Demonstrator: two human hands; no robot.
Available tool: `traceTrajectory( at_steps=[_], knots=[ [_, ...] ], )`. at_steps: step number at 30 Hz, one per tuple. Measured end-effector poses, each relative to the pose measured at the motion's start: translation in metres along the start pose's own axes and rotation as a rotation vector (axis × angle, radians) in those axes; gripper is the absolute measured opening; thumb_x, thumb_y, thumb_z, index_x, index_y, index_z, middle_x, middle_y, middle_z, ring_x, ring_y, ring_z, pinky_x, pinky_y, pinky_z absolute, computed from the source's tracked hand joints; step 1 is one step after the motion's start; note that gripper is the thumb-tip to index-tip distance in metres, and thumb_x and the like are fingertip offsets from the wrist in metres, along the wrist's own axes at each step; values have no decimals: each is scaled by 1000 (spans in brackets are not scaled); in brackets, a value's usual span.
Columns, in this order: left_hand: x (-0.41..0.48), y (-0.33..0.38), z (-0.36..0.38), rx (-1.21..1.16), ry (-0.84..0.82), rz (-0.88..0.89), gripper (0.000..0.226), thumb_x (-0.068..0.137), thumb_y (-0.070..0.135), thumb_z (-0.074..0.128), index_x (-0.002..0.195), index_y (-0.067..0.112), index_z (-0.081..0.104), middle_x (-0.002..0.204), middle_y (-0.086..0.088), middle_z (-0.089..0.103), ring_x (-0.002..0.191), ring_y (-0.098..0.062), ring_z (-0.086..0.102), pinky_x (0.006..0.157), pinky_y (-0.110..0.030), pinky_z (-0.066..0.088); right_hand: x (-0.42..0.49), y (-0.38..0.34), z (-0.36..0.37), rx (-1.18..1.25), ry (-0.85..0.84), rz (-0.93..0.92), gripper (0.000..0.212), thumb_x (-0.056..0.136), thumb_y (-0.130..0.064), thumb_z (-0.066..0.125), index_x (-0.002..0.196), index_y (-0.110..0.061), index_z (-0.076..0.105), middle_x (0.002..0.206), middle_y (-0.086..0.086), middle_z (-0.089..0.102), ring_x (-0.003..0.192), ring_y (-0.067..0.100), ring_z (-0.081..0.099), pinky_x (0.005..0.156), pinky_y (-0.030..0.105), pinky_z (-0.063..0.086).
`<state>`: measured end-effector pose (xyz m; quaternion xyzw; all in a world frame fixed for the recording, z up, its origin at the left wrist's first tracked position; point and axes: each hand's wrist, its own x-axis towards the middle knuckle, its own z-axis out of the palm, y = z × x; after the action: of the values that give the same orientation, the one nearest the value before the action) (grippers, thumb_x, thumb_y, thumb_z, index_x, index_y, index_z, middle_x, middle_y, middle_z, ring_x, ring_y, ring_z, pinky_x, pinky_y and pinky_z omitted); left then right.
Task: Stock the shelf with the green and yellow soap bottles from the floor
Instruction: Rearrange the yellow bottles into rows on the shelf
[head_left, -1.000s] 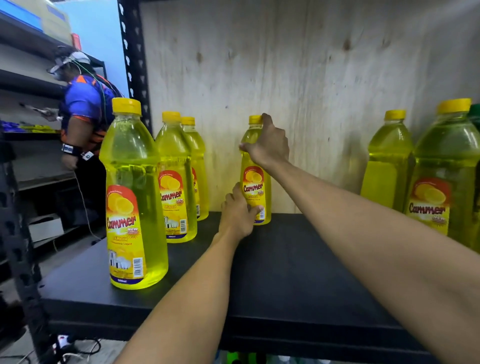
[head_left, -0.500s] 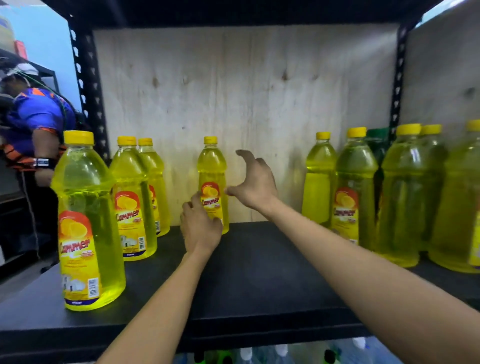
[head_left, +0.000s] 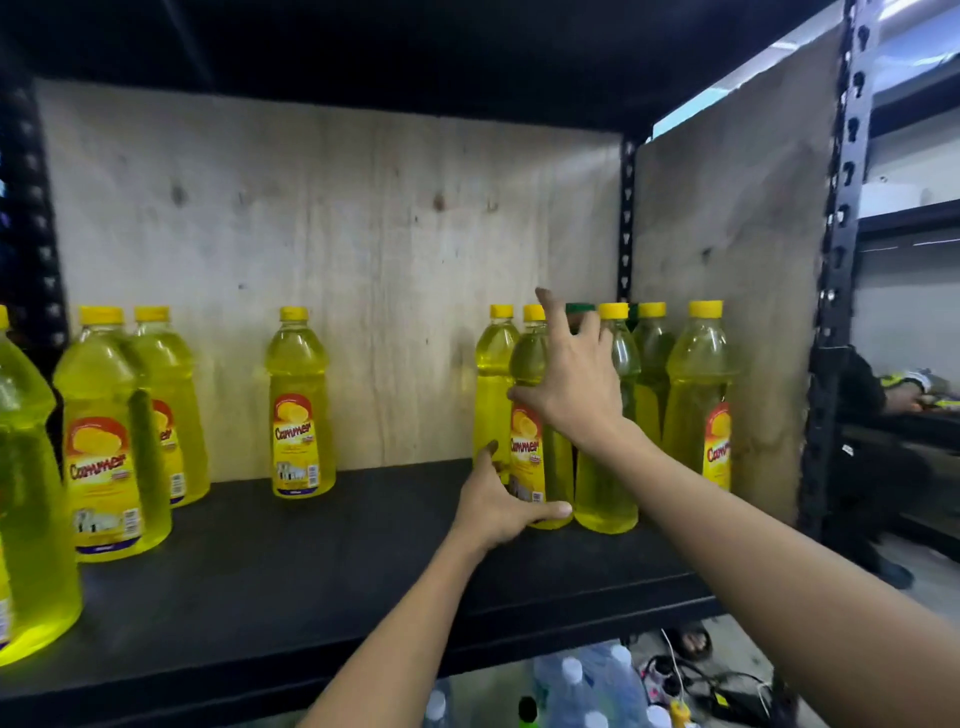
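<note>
Yellow soap bottle (head_left: 530, 457) stands on the black shelf (head_left: 322, 561), at the near side of the right group, just beside its neighbours. Our left hand (head_left: 493, 512) curls thumb and fingers round its base, and our right hand (head_left: 576, 395) rests on its upper part with fingers spread and straight, grasping nothing. We judge this steadies the tall bottle while we align it. Its red and yellow label reads "Cammer"; the smaller print is unreadable. A green cap (head_left: 579, 308) shows behind.

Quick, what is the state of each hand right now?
Left hand: grips the base of a yellow bottle.
Right hand: open, spread wide by that bottle's upper part, holding nothing.
</note>
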<state>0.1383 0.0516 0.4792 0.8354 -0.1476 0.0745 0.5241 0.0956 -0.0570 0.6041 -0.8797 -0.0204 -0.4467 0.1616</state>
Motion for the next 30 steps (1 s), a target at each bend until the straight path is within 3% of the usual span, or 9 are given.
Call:
traceTrajectory(
  at_steps=[6,14,19,23,30],
  knots=[
    [7,-8,11,100,6,-7,119,49,48,96,147,23,33,140,2,54,128,-17,52,103,-29,43,11,1,9,0,-74,18,117,74,-27,84,157,-26,1,136,21,44,115,40,54,79,44,53],
    [11,-11,14,124,63,25,107,50,49,95,139,24,41,131,4,57,121,-15,56,99,-28,47,13,1,14,10,-7,16,96,78,-10,73,155,-16,16,119,18,60,103,38,62,77,48,58],
    [-5,-12,-2,169,183,20,84,48,51,94,114,30,45,105,12,59,105,-13,63,85,-26,50,7,-10,12,164,31,-31,100,72,-16,79,154,-18,23,112,16,64,98,39,63,79,43,53],
    [-25,-17,-40,256,330,-9,96,47,57,91,123,26,43,119,4,59,114,-19,58,96,-38,51,4,-45,16,344,-4,-72,107,68,-21,88,154,-21,24,119,18,65,105,39,62,89,49,54],
    [-52,-44,-122,364,575,-114,115,47,57,92,133,12,29,134,-11,46,129,-33,45,107,-45,42,10,-123,40,547,-139,-189,109,66,-25,91,154,-20,27,134,13,59,118,31,58,93,30,46]
  ],
)
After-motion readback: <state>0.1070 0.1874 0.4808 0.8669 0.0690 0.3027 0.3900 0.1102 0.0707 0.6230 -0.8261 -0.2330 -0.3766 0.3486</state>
